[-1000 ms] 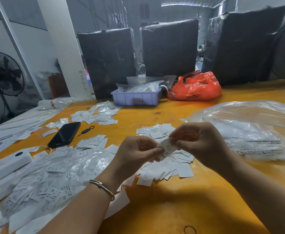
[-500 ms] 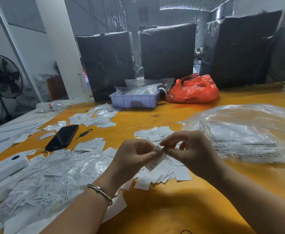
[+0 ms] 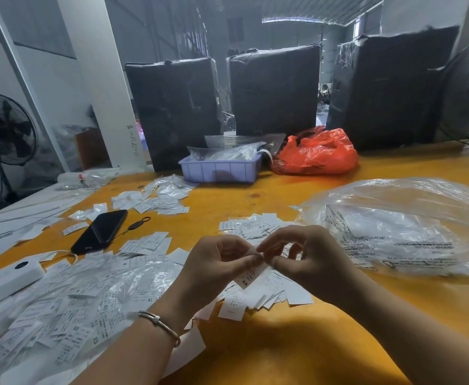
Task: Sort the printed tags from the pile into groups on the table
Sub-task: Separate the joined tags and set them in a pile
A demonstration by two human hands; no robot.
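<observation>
Yellow table (image 3: 297,354) carries a clear bag (image 3: 400,232) at right, the loose tag pile (image 3: 61,307) at left, a small sorted group (image 3: 266,295) under the hands, where left hand (image 3: 216,269) and right hand (image 3: 308,259) together pinch one XS tag (image 3: 248,277) by its top edge.
</observation>
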